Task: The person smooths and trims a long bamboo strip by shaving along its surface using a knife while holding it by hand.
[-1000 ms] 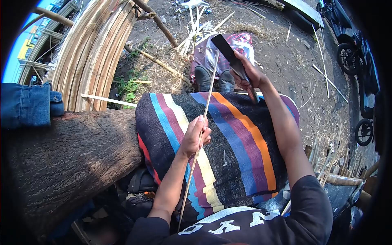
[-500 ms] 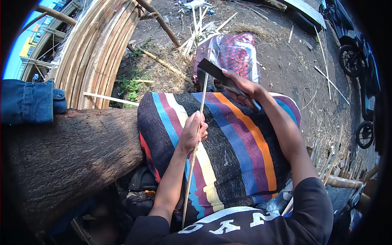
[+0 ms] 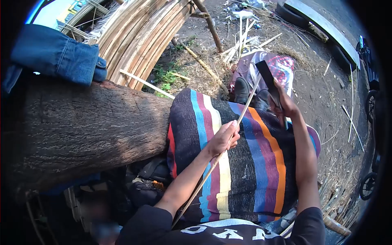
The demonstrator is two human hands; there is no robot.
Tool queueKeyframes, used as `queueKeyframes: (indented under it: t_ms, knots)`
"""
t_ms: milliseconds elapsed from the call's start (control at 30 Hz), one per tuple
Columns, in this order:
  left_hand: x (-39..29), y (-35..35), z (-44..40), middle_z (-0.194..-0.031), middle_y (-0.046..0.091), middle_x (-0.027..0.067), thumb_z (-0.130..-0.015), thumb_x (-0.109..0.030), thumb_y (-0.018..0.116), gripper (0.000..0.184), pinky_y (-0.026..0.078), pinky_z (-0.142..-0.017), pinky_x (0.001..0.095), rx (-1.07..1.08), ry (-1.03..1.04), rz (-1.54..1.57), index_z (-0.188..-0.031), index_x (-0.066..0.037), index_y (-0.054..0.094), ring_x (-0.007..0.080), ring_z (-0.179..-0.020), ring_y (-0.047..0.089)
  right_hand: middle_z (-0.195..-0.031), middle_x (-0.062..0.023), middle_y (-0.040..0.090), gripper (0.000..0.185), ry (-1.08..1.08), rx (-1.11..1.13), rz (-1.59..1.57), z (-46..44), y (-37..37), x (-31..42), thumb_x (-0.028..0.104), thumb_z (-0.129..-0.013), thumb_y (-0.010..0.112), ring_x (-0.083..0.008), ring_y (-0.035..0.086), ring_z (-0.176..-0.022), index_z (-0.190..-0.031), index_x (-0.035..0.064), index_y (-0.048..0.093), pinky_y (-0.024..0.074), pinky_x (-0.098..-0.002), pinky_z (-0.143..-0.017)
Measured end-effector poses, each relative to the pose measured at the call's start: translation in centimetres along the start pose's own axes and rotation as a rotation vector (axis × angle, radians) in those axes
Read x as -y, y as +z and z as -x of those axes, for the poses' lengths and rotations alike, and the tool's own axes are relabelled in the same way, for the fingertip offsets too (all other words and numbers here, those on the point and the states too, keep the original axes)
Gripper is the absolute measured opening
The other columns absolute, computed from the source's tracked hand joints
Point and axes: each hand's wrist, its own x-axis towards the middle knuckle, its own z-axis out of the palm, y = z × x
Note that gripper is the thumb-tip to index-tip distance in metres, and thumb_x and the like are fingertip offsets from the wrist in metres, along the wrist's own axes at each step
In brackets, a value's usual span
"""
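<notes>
My left hand (image 3: 223,138) is closed around a thin, pale stick (image 3: 200,185), likely split bamboo or wood. It slants from near my left upper arm up to the right, above my lap. My right hand (image 3: 286,102) grips a broad, dark-bladed knife (image 3: 268,77) with the blade pointing up and to the left. The blade stands beside the stick's upper end; I cannot tell whether they touch. Beneath both hands, a striped cloth (image 3: 241,179) covers my lap. Two dark shoes (image 3: 241,90) show past its far edge.
A thick log (image 3: 98,122) lies at the left, with a denim sleeve (image 3: 61,55) above it. Behind stand stacked, curved wooden strips (image 3: 143,34). Ahead are a printed plastic sheet (image 3: 281,61) and loose pale sticks (image 3: 241,43). Motorcycle parts (image 3: 369,185) show at the far right.
The camera view has swung left, so the scene sits further right. The stick now leans more to the right. The knife has turned more upright and no longer crosses the stick as before.
</notes>
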Motion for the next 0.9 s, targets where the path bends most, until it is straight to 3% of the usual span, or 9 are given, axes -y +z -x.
queueKeyframes:
  t_ms: [67, 200, 300, 333, 400, 533, 667, 733, 900]
  knots:
    - [0.5, -0.2, -0.1, -0.054, 0.035, -0.0057, -0.110, -0.044, 0.033, 0.038, 0.027, -0.042, 0.0206, 0.047, 0.000, 0.022, -0.090, -0.013, 0.041, 0.0039, -0.039, 0.030, -0.043, 0.0002, 0.040, 0.082, 0.018, 0.076, -0.066, 0.3, 0.2, -0.3, 0.086, -0.088, 0.033, -0.0102, 0.036, -0.029, -0.059, 0.0105, 0.046, 0.0305, -0.0272, -0.029]
    - [0.7, -1.1, -0.1, -0.054, 0.035, -0.0054, -0.110, -0.044, 0.034, 0.038, 0.026, -0.042, 0.0201, -0.019, -0.007, 0.041, -0.090, -0.013, 0.042, 0.0036, -0.039, 0.029, -0.049, -0.0009, 0.043, 0.067, 0.143, 0.364, 0.115, 2.2, 3.3, -2.2, 0.069, -0.099, 0.037, -0.0138, 0.037, -0.031, -0.072, 0.0098, 0.052, 0.0311, -0.0285, -0.032]
    - [0.4, -0.5, -0.2, -0.055, 0.034, -0.0051, -0.110, -0.044, 0.033, 0.038, 0.026, -0.042, 0.0202, -0.012, 0.000, 0.032, -0.090, -0.013, 0.041, 0.0040, -0.039, 0.029, -0.049, -0.0008, 0.043, 0.073, 0.059, 0.151, 0.226, 1.3, 0.6, -0.5, 0.075, -0.095, 0.036, -0.0136, 0.039, -0.032, -0.073, 0.0085, 0.054, 0.0306, -0.0273, -0.032]
    - [0.5, -0.3, -0.4, -0.056, 0.035, -0.0048, -0.110, -0.044, 0.033, 0.038, 0.027, -0.043, 0.0201, -0.012, 0.010, 0.015, -0.090, -0.013, 0.041, 0.0040, -0.039, 0.029, -0.049, -0.0004, 0.043, 0.076, 0.027, 0.135, -0.004, 0.3, 0.3, -0.1, 0.078, -0.093, 0.036, -0.0140, 0.038, -0.031, -0.074, 0.0073, 0.056, 0.0302, -0.0269, -0.032]
    - [1.0, -0.3, -0.8, -0.056, 0.035, -0.0051, -0.110, -0.044, 0.034, 0.038, 0.027, -0.043, 0.0202, 0.036, 0.033, 0.026, -0.090, -0.013, 0.041, 0.0039, -0.040, 0.029, -0.051, -0.0001, 0.045, 0.072, 0.015, 0.141, -0.108, 0.4, 0.3, -1.0, 0.075, -0.095, 0.037, -0.0134, 0.039, -0.033, -0.075, 0.0087, 0.056, 0.0301, -0.0268, -0.033]
    - [0.5, -1.2, -1.2, -0.056, 0.036, -0.0055, -0.110, -0.044, 0.034, 0.038, 0.027, -0.042, 0.0202, -0.074, 0.012, 0.002, -0.089, -0.013, 0.041, 0.0034, -0.040, 0.030, -0.056, 0.0004, 0.047, 0.055, 0.205, 0.328, 0.209, 2.8, 4.1, -1.7, 0.065, -0.101, 0.037, -0.0117, 0.041, -0.036, -0.095, 0.0127, 0.054, 0.0322, -0.0275, -0.033]
    - [0.1, -0.7, -1.2, -0.056, 0.035, -0.0053, -0.110, -0.044, 0.035, 0.038, 0.027, -0.043, 0.0201, -0.071, 0.001, 0.017, -0.090, -0.013, 0.041, 0.0036, -0.040, 0.030, -0.048, -0.0011, 0.041, 0.067, 0.080, 0.268, 0.129, 1.0, 1.3, -1.0, 0.072, -0.098, 0.035, -0.0136, 0.039, -0.033, -0.078, 0.0114, 0.054, 0.0332, -0.0284, -0.033]
    - [0.3, -1.1, -1.8, -0.056, 0.036, -0.0051, -0.109, -0.047, 0.035, 0.039, 0.030, -0.042, 0.0208, -0.061, 0.010, -0.005, -0.091, -0.013, 0.041, 0.0043, -0.041, 0.034, -0.049, -0.0004, 0.041, 0.070, 0.170, 0.185, 0.003, 1.0, 2.2, -1.8, 0.075, -0.096, 0.036, -0.0132, 0.038, -0.034, -0.071, 0.0115, 0.052, 0.0323, -0.0291, -0.034]
    - [0.2, -1.5, -2.2, -0.054, 0.035, -0.0045, -0.110, -0.043, 0.034, 0.037, 0.028, -0.041, 0.0215, -0.108, 0.003, 0.001, -0.090, -0.012, 0.040, 0.0044, -0.038, 0.031, -0.051, -0.0002, 0.043, 0.067, 0.154, 0.323, 0.332, 2.5, 4.0, -0.9, 0.072, -0.098, 0.034, -0.0132, 0.041, -0.036, -0.076, 0.0115, 0.055, 0.0313, -0.0297, -0.035]
